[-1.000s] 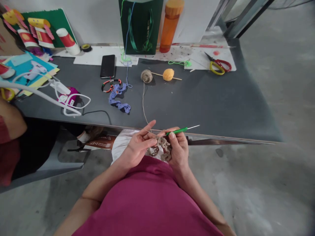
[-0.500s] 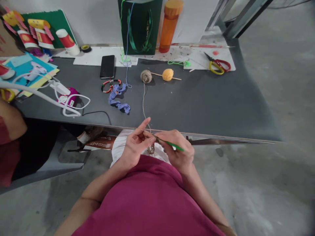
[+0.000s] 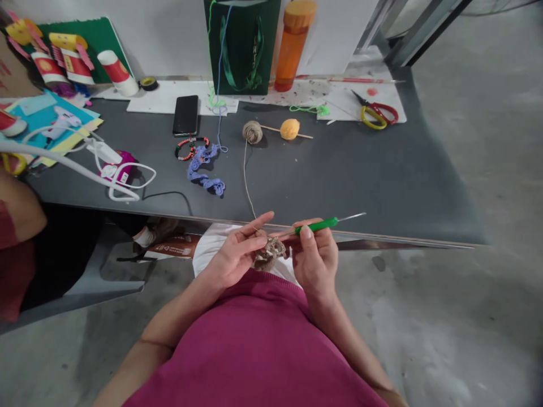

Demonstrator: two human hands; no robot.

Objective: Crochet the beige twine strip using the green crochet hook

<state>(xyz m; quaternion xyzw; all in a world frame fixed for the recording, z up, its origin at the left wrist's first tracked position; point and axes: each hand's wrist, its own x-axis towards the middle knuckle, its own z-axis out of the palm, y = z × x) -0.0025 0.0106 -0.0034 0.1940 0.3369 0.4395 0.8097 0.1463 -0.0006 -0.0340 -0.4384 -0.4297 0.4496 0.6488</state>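
Small tan crocheted piece, held just below the table's edge above a magenta top, pinched in the half-closed left hand, with two fingers partly extended. Slim green-handled crochet hook, gripped in the curled right hand, just beside the crocheted piece. Thin beige twine, running from the left hand across a dark grey table to a round twine ball, well beyond both hands.
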